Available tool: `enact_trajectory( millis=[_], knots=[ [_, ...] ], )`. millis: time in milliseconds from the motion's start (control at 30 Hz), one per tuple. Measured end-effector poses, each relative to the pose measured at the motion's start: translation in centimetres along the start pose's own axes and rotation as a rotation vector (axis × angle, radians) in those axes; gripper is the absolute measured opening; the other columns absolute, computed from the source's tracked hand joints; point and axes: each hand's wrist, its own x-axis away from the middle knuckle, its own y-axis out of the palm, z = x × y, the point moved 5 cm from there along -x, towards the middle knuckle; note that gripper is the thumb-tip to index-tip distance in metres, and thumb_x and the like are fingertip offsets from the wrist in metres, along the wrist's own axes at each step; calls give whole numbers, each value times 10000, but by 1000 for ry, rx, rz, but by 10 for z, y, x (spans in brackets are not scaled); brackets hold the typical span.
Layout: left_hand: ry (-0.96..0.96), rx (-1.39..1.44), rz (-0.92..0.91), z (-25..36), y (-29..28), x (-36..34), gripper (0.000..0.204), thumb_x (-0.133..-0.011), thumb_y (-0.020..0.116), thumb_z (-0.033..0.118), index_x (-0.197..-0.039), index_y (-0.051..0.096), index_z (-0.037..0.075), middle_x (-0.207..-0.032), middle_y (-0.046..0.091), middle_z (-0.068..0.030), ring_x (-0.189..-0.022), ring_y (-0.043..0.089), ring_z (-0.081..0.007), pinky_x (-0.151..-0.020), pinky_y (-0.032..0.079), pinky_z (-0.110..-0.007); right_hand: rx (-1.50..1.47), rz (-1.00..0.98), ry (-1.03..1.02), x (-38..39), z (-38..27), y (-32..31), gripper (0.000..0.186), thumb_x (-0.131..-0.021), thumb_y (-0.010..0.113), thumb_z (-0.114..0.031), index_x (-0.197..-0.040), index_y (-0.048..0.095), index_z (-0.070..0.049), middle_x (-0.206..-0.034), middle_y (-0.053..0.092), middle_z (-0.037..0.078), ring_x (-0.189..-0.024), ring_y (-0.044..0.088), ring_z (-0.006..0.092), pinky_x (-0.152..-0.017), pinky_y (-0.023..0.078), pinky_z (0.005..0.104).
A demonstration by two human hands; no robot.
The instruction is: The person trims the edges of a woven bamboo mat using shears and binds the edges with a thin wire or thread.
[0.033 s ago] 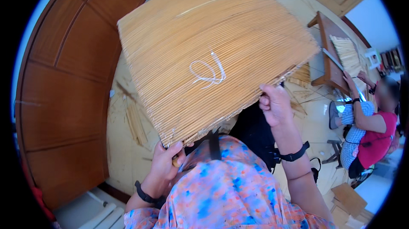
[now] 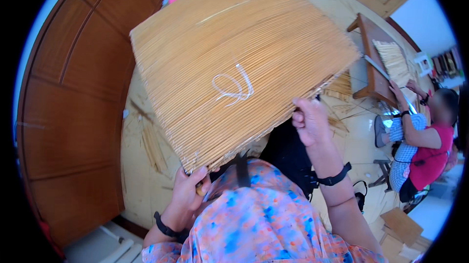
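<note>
A large mat of thin straw-coloured reeds [image 2: 229, 62] is held up flat in front of me, with a loop of white string [image 2: 234, 87] lying on its face. My left hand [image 2: 188, 189] grips the mat's near left corner from below. My right hand [image 2: 310, 119] clutches the near right edge, fingers curled over it. Both wrists wear dark bands. The mat hides most of the floor behind it.
A curved wooden door or panel wall [image 2: 73, 101] fills the left. Loose reeds [image 2: 154, 145] lie on the pale floor. At right, another person in a red top [image 2: 430, 136] sits by a low wooden bench [image 2: 373, 62] with a reed bundle [image 2: 393, 60].
</note>
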Motion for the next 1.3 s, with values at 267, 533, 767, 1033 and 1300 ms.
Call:
enact_trajectory(
  millis=[267, 533, 767, 1033, 1300],
  knots=[
    [33, 11, 50, -19, -53, 19, 274, -829, 635, 40, -1079, 548, -31, -862, 647, -171, -443, 479, -118, -375, 366, -225, 87, -60, 9, 22, 44, 11, 94, -854, 616, -63, -924, 617, -2, -708, 575, 5, -422, 409, 41, -370, 282, 191],
    [35, -91, 38, -16, -64, 20, 396, -825, 718, 162, -1128, 510, 14, -867, 656, -128, -426, 456, -112, -376, 375, -242, 78, -124, 43, 26, 46, 8, 208, -853, 643, -76, -1034, 663, 26, -737, 592, -5, -489, 403, 36, -413, 286, 219],
    [-63, -247, 57, -18, -65, 19, 225, -948, 575, 166, -1001, 624, -47, -539, 452, 5, -411, 368, -98, -391, 288, -231, 108, -132, 52, 24, 46, 5, 211, -864, 640, -87, -1048, 661, 16, -754, 601, -8, -505, 413, 34, -418, 308, 214],
    [-66, -251, 42, -16, -61, 20, 228, -964, 551, 173, -985, 623, -43, -543, 447, 8, -431, 379, -96, -409, 296, -227, 224, -178, 177, 23, 29, -8, 232, -894, 625, -172, -999, 651, 33, -843, 686, 99, -463, 459, 68, -401, 324, 201],
    [-111, -267, 63, -17, -66, 21, 247, -975, 540, 189, -1002, 615, -45, -536, 424, 14, -427, 353, -95, -409, 277, -236, 507, 129, -151, -10, -24, -86, 288, -915, 556, -229, -993, 648, 32, -785, 696, 113, -478, 478, 69, -432, 363, 192]
  ],
)
